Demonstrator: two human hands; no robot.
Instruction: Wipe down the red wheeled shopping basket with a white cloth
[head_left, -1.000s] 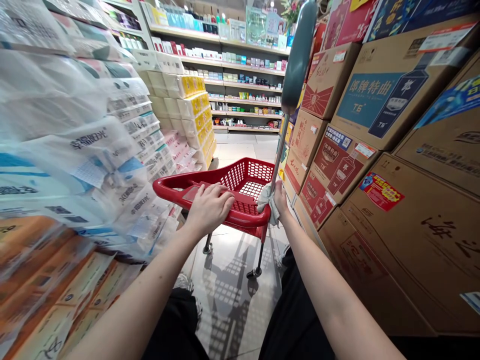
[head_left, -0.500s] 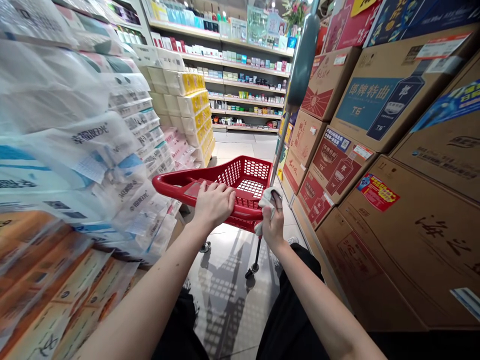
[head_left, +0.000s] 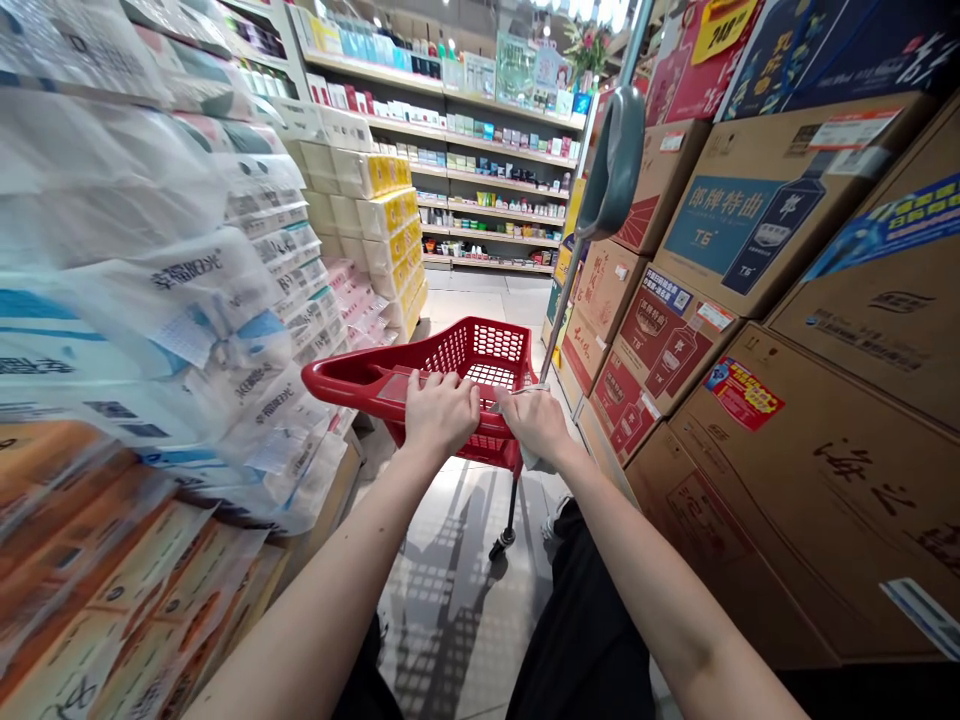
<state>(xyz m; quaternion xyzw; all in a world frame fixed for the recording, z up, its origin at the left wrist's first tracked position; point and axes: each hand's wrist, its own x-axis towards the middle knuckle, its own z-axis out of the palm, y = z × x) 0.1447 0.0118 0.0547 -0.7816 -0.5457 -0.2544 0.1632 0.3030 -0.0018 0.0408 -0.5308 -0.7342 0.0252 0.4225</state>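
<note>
A red plastic basket cart (head_left: 480, 365) with a mesh body rolls ahead of me on thin legs and small casters. My left hand (head_left: 441, 412) grips its front rim, fingers curled over the top. My right hand (head_left: 534, 420) grips the same rim just beside it, and a white cloth (head_left: 531, 458) hangs out beneath that palm. A thin metal pole (head_left: 559, 300) rises from the cart's far side to a grey-green handle top (head_left: 615, 165). The basket holds nothing that I can see.
Plastic-wrapped stacks of tissue packs (head_left: 172, 300) form a tall wall on the left. Printed cardboard liquor cartons (head_left: 772, 210) wall the right. Goods shelves (head_left: 450, 150) stand at the aisle's far end, and a tiled floor (head_left: 450, 610) runs beneath the cart.
My right hand has moved from holding the cloth upright to lying over the rim, closer to my left hand. The cloth now hangs lower. The view has moved slightly forward along the aisle.
</note>
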